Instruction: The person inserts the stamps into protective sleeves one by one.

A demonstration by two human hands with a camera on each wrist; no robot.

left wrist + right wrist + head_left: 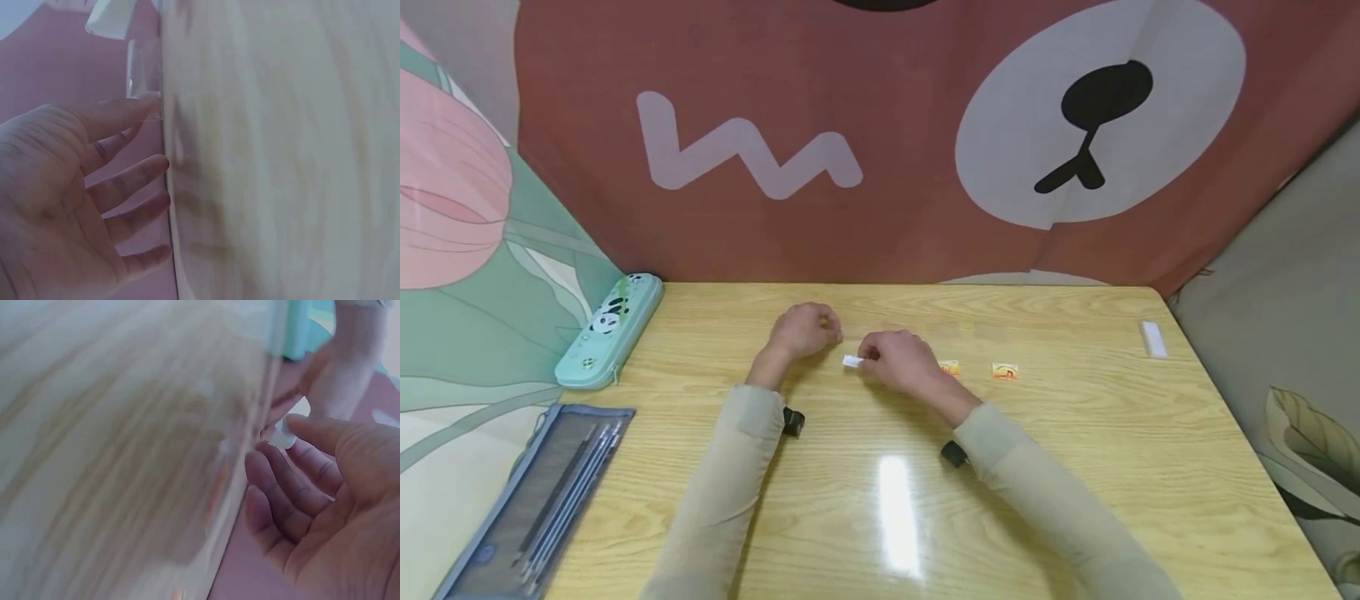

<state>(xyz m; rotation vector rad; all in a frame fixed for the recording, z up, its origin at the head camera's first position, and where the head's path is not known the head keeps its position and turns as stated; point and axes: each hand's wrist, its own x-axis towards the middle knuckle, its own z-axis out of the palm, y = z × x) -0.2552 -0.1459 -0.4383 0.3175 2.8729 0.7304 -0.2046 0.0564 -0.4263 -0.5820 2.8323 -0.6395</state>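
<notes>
Near the middle of the table, my left hand [805,329] pinches a small clear plastic piece [142,69] between thumb and forefinger, its other fingers spread apart. Just to the right, my right hand [898,360] holds a small white strip [852,361] between thumb and fingers. In the left wrist view, that strip [111,17] shows a jagged edge, close to the clear piece. Two small orange-and-yellow printed cards lie right of my right hand: one card [951,367] is partly hidden behind the wrist, the other card [1005,372] lies farther right.
A white block [1153,340] lies at the table's right edge. On the left are a mint panda pencil case [610,329] and a blue mesh pouch [542,500] with pens or pencils. A red printed cloth [910,225] hangs behind the wooden table [820,517].
</notes>
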